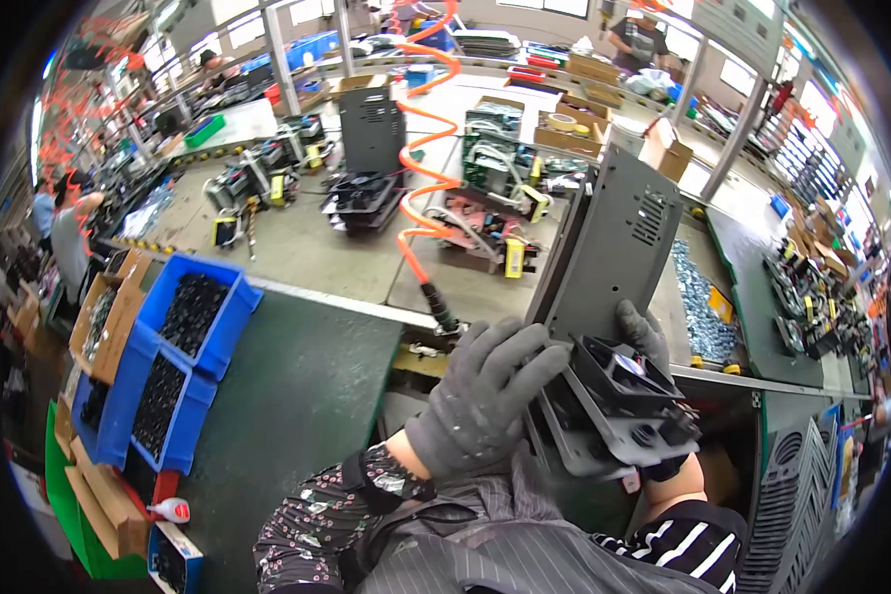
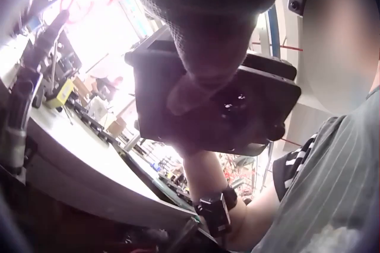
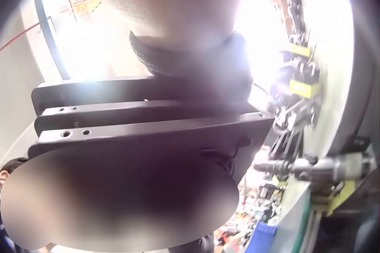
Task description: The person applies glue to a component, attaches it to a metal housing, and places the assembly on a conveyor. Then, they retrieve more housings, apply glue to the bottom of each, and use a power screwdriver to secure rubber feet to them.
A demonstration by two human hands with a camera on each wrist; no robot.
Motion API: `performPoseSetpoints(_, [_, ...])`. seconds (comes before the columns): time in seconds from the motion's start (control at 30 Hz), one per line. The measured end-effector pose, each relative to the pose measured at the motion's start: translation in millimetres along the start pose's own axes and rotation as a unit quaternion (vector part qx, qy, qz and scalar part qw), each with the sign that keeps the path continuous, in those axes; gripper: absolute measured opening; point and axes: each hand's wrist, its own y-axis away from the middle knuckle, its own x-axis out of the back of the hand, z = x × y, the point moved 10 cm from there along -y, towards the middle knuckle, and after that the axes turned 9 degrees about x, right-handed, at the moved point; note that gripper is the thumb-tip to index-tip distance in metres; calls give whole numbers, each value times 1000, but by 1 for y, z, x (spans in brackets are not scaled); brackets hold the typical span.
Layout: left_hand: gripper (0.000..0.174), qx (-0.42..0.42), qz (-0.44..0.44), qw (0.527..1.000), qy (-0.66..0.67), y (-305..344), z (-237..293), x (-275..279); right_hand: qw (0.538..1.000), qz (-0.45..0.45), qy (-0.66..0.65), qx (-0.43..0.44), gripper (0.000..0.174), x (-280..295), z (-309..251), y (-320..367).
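Observation:
A stack of dark grey sheet-metal housings (image 1: 614, 247) with vent slots stands tilted upright in front of my body. At its lower end sit black fan parts (image 1: 624, 371). My gloved right hand (image 1: 645, 335) grips the stack on its right side. On the other side, my gloved left hand (image 1: 485, 396) lies with fairly straight fingers against the stack's edge. In the right wrist view, several flanged edges (image 3: 148, 131) with small holes lie one behind another. The left wrist view shows the dark underside (image 2: 237, 110) of the stack beneath the left hand.
Blue bins (image 1: 193, 322) of small black parts stand at left on a green worktop (image 1: 292, 371). An orange coiled hose (image 1: 431, 148) with a tool hangs ahead. Beyond it, a conveyor line (image 1: 337, 262) carries assemblies and another grey housing (image 1: 371, 129). Grey vented panels (image 1: 787, 495) stand at right.

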Motion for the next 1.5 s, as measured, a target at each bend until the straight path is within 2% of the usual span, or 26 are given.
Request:
performPoseSetpoints(0.07, [46,71,-65,994,59,8,-14,-12,995,60,53,66,41,61,-12,-14])
performPoseSetpoints(0.1, [50,73,-80,993,43,17,-20,-15,989,57,100,89,37,108,-15,-30])
performPoseSetpoints(0.13, [50,82,-109,990,21,28,-32,-20,988,62,100,95,37,118,-21,-36])
performPoseSetpoints(0.2, [55,149,-137,979,-3,47,-59,-11,965,95,187,159,38,136,-43,-49])
performPoseSetpoints(0.33, [61,280,-156,945,-68,107,-119,14,966,103,150,184,38,164,-52,-93])
performPoseSetpoints(0.4, [62,299,-162,937,-78,138,-138,25,974,87,125,165,39,176,-51,-120])
performPoseSetpoints(0.53, [61,377,-159,903,-129,177,-173,48,973,59,129,180,41,211,-64,-178])
performPoseSetpoints(0.57, [60,410,-158,888,-132,186,-184,52,958,52,211,185,43,219,-70,-190])
performPoseSetpoints(0.63, [60,412,-162,885,-143,195,-201,53,915,57,359,178,46,224,-80,-205])
performPoseSetpoints(0.67, [60,415,-165,881,-157,198,-209,55,915,58,359,176,46,224,-83,-206])
performPoseSetpoints(0.73, [60,413,-173,879,-166,202,-224,56,869,72,450,196,47,220,-97,-202])
performPoseSetpoints(0.77, [60,418,-167,875,-177,207,-233,59,802,156,552,169,54,235,-111,-185])
performPoseSetpoints(0.8, [60,426,-159,871,-189,211,-240,65,752,142,619,175,63,225,-124,-168])
performPoseSetpoints(0.83, [59,428,-170,864,-203,215,-245,68,661,181,713,144,70,252,-132,-154])
performPoseSetpoints(0.87, [59,433,-168,862,-203,222,-249,72,617,197,752,120,73,290,-136,-139])
performPoseSetpoints(0.9, [59,411,-176,865,-230,228,-250,72,537,224,809,87,70,313,-137,-118])
performPoseSetpoints(0.93, [59,388,-184,866,-255,232,-249,71,469,247,845,-70,62,318,-132,-92])
performPoseSetpoints(1.0, [58,392,-180,862,-267,228,-246,70,488,239,831,-124,59,337,-117,-61])
performPoseSetpoints(1.03, [57,390,-179,858,-281,225,-242,69,484,234,834,-125,59,334,-110,-55])
performPoseSetpoints(1.1, [56,397,-177,857,-275,224,-241,68,473,227,841,-130,61,290,-94,-43])
performPoseSetpoints(1.2, [55,404,-170,855,-276,222,-240,67,458,247,845,-123,59,308,-90,-47])
performPoseSetpoints(1.27, [55,410,-176,853,-269,225,-234,64,445,226,858,-123,57,304,-94,-52])
performPoseSetpoints(1.33, [56,411,-189,839,-303,219,-237,64,412,137,888,-151,56,265,-76,-56])
performPoseSetpoints(1.4, [56,404,-198,844,-291,220,-237,61,417,151,885,-141,55,263,-69,-57])
performPoseSetpoints(1.5, [56,408,-198,840,-298,221,-240,63,431,99,887,-130,56,243,-48,-68])
